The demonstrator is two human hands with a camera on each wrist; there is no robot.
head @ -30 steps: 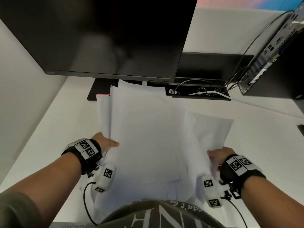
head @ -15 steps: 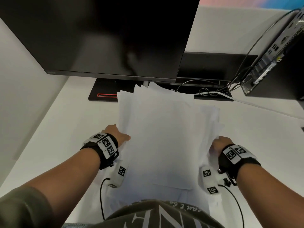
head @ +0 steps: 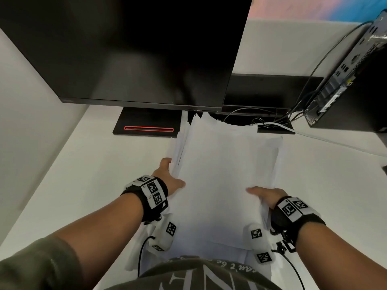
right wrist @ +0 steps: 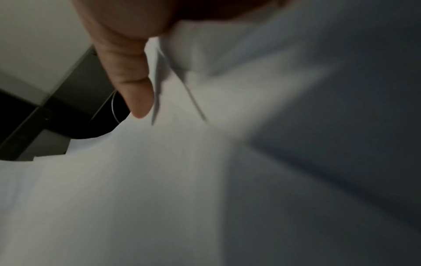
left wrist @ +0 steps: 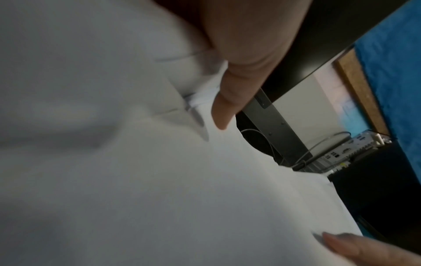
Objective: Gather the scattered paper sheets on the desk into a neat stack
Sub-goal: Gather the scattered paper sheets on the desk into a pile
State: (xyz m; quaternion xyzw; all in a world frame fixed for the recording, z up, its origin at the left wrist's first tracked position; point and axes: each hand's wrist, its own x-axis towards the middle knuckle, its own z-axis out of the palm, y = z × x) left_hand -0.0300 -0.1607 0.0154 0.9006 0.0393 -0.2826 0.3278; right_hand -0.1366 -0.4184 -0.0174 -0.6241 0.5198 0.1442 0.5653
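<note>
A bundle of white paper sheets [head: 226, 174] is held above the white desk [head: 83, 185], in front of my chest. Its far edges are uneven and fan out near the monitor base. My left hand [head: 169, 178] grips the bundle's left side, thumb on top. My right hand [head: 266, 195] grips the right side the same way. In the left wrist view my thumb [left wrist: 227, 100] lies along the edges of the sheets [left wrist: 159, 180]. The right wrist view shows my thumb [right wrist: 134, 90] against the layered paper [right wrist: 159, 180]. My fingers under the sheets are hidden.
A large black monitor [head: 125, 49] hangs over the back of the desk, its base [head: 146, 122] marked with a red line. A desktop computer [head: 356, 80] stands at the back right, with cables [head: 261, 122] trailing behind the paper. A wall borders the left.
Both hands have come closer together and moved forward. The spread sheets have been drawn in from a wide fan into a narrower bundle.
</note>
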